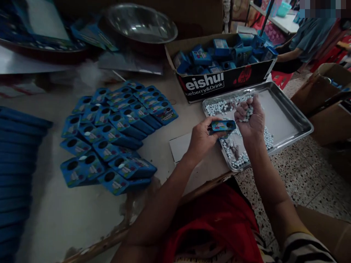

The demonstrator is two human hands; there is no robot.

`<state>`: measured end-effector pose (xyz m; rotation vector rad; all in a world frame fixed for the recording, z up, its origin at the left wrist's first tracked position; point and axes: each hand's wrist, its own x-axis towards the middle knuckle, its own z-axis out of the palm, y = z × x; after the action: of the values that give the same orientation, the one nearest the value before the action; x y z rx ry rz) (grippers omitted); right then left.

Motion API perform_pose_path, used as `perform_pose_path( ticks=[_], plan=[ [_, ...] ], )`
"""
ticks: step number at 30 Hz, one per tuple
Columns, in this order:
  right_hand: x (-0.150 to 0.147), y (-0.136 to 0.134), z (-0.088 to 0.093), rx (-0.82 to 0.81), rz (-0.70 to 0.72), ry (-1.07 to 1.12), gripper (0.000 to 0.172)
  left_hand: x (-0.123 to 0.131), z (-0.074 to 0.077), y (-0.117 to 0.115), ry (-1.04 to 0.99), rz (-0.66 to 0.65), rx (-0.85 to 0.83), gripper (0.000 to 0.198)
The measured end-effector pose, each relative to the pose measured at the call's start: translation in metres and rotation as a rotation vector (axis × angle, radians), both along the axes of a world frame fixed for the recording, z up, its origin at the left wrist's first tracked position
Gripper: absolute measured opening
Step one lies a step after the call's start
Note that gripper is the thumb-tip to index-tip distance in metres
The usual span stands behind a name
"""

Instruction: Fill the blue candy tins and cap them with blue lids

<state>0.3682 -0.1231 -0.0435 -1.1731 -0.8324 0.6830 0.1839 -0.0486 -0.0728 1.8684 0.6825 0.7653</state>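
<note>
My left hand (204, 137) grips a small blue box (223, 126) with a round hole in its top, held over the near left part of a metal tray (290, 109). Curled around a handful of pale blue candies (249, 112), my right hand (252, 120) is just right of that box, palm up. More of these candies (218, 107) lie scattered over the left half of the tray. To the left, several blue boxes (109, 131) stand close together on the table, holes facing up; a pale candy sits by some holes.
An open carton (225, 78) full of blue boxes stands behind the tray. A metal bowl (142, 23) is at the back. Stacked blue pieces (19, 175) line the left edge. A person (309, 44) sits at the far right, near another carton (326, 102).
</note>
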Motion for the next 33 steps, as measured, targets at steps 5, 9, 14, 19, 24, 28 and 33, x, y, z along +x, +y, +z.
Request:
perform_pose_path(
  ticks=[5,9,14,19,24,28,33],
  plan=[
    [-0.027,0.008,0.008,0.139,-0.182,0.354,0.055,0.012,-0.005,-0.011,-0.004,-0.003,-0.016,0.046],
    [-0.032,0.007,0.007,0.161,-0.228,0.418,0.055,0.016,-0.008,-0.013,-0.014,-0.004,-0.015,0.047],
    [0.001,0.004,-0.007,0.063,-0.193,0.537,0.054,0.012,-0.008,-0.011,-0.043,0.017,-0.016,0.044],
    [0.032,-0.007,-0.024,0.057,-0.323,0.887,0.042,-0.030,-0.010,0.000,-0.120,0.115,-0.126,0.041],
    [0.022,-0.016,-0.036,-0.200,-0.244,1.008,0.021,-0.094,-0.021,0.014,-0.145,0.367,-0.117,0.042],
    [-0.002,-0.014,-0.034,-0.306,0.039,0.920,0.015,-0.122,-0.037,0.022,-0.170,0.416,-0.164,0.044],
    [-0.039,0.003,-0.015,-0.327,0.171,0.809,0.004,-0.132,-0.053,0.028,-0.178,0.347,-0.175,0.050]
  ],
)
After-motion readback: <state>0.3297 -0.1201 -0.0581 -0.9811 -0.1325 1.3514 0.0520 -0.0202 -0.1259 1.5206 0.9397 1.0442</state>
